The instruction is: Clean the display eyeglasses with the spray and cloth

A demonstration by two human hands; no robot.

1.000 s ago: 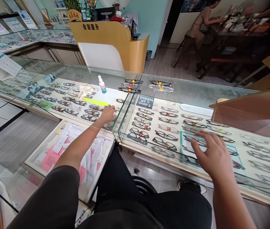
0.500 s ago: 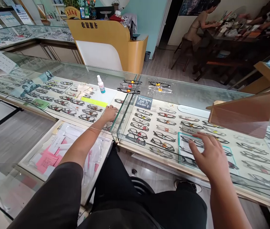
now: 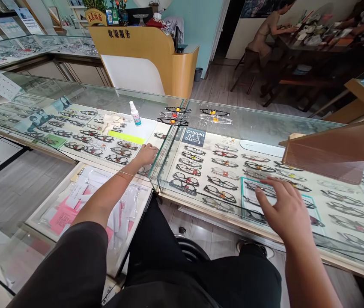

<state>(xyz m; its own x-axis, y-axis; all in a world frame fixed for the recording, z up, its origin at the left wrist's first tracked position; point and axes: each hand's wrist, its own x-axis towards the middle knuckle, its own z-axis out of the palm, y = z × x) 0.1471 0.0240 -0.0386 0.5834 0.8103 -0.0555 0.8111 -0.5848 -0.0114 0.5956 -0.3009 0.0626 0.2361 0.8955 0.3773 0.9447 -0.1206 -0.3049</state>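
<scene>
My left hand (image 3: 147, 155) reaches into the display case at its middle joint, fingers curled downward. What it holds, if anything, is hidden beneath it. Close by are a pair of eyeglasses (image 3: 159, 135) beyond the fingers and another pair (image 3: 127, 145) to the left. Past the hand lie a yellow-green strip (image 3: 126, 137) and a crumpled beige cloth (image 3: 109, 123), and a white spray bottle (image 3: 135, 114) stands there. My right hand (image 3: 284, 208) is open, fingers spread, over the right-hand case, above a teal-edged tray (image 3: 243, 194) of eyeglasses.
Several eyeglasses with coloured pieces (image 3: 214, 112) lie on the glass top near the joint. An open drawer (image 3: 45, 214) holds pink and white papers at lower left. A brown board (image 3: 326, 158) juts in from the right. A person (image 3: 265, 36) sits at a cluttered table behind.
The left hand has shifted very slightly left and down in the picture. The right hand stays spread in nearly the same place. The view has moved a little.
</scene>
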